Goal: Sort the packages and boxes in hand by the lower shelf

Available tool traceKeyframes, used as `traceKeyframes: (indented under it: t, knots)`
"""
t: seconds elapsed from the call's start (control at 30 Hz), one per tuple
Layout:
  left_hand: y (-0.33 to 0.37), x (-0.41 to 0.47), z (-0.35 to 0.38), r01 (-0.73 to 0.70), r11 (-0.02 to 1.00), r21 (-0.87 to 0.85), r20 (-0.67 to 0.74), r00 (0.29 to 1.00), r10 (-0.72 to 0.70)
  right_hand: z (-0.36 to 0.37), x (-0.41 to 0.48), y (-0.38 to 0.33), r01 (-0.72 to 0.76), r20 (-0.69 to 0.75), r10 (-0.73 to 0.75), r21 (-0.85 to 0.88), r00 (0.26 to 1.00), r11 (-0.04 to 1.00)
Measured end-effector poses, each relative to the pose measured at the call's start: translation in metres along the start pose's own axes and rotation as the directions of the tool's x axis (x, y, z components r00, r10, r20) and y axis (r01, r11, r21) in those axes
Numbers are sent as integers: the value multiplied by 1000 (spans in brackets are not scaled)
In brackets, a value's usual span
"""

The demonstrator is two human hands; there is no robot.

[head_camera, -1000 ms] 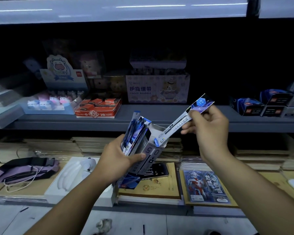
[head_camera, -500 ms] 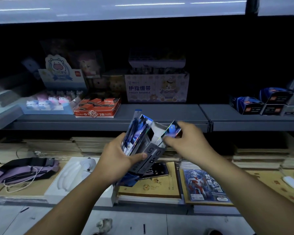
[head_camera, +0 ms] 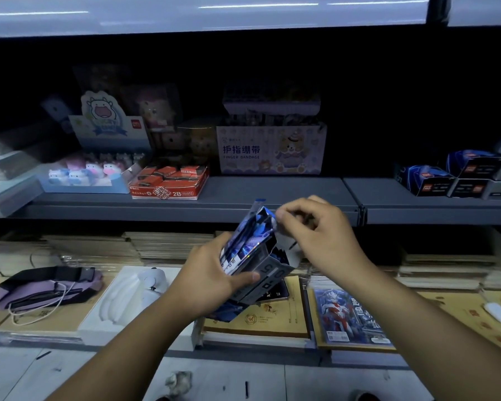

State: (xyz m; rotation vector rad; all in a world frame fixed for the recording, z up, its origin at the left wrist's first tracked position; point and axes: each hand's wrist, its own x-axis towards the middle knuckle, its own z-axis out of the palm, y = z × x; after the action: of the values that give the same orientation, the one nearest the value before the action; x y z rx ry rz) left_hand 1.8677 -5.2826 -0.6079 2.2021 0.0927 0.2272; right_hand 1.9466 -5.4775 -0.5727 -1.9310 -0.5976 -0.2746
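Purple pouch (head_camera: 48, 287) lies far left on the lower shelf (head_camera: 243, 347). The left hand (head_camera: 207, 280) grips a grey display box (head_camera: 265, 273) of blue card packs (head_camera: 250, 237) in mid-air; the right hand (head_camera: 320, 234) has its fingers (head_camera: 287, 217) pinched at the packs' tops.

You face a dim shop shelving unit: a grey metal shelf (head_camera: 272, 195) runs across at mid height, its back lost in darkness. Above it, a pale upper shelf edge (head_camera: 203, 15) reflects streaks of strip lighting. Below you, light grey floor tiles (head_camera: 237, 383) show, with a crumpled scrap (head_camera: 180, 382) lying on them.
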Motion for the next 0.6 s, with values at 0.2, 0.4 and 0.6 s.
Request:
traceKeyframes:
  t: [0.2, 0.4, 0.6]
  knots:
    - [0, -1, 3, -18, 995, 99, 67, 998, 11, -5, 4, -2, -243, 160, 221, 131, 962, 961]
    - [6, 0, 3, 21, 998, -57, 129, 992, -13, -5, 4, 1, -159, 43, 154, 150, 987, 976]
    - [6, 0, 2, 51, 997, -61, 159, 986, -41, -11, 13, 2, -135, -132, 180, 290, 975, 947]
